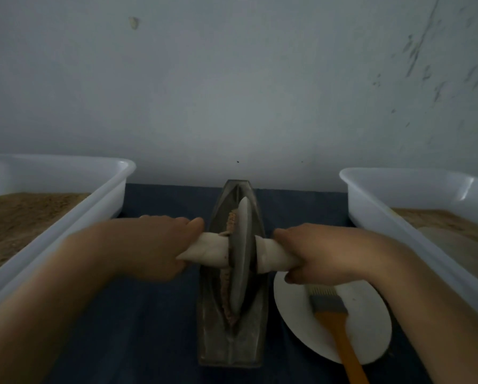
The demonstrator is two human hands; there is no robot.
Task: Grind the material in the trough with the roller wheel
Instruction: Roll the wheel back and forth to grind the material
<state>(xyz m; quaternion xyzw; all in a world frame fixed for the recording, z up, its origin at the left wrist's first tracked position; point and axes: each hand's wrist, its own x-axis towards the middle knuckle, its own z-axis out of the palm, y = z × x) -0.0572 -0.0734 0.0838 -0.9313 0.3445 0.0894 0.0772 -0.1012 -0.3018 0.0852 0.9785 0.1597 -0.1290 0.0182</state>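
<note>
The fingers (pixel 188 225) of the left hand (pixel 149 245) curl round the cloth-wrapped axle (pixel 207 249) left of the roller wheel (pixel 242 259), which stands upright in the metal trough (pixel 229 339) on the table (pixel 154 342) beside brownish material (pixel 226 289); the right hand (pixel 315 250) grips the axle's other end above a white plate (pixel 371 336) bearing a brush (pixel 332 314).

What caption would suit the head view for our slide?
Both hands, left and right, grip the roller wheel axle, grinding brown material in the trough.
</note>
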